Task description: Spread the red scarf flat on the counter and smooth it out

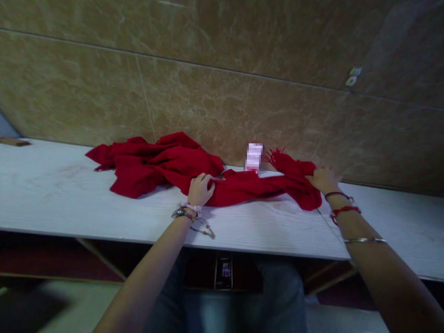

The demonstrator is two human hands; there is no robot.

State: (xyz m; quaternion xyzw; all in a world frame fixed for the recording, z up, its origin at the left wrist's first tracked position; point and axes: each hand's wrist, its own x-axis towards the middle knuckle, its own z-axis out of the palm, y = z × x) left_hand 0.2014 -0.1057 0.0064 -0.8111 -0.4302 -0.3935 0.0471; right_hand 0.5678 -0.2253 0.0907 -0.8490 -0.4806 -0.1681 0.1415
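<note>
1. Head view: the scarf (243,190) lies bunched along the white surface (52,194), against the wall (208,101).
2. Our left grip (200,189) pinches cloth near its middle; our right grip (325,179) pinches the fold at its right end, near the fringe (276,157).
3. We judge it light, soft and limp, hardly fragile; we best hold broad folds, since fringe strands could snag.

Left hand (201,190) palm down, right fingers (315,179) curled
</note>
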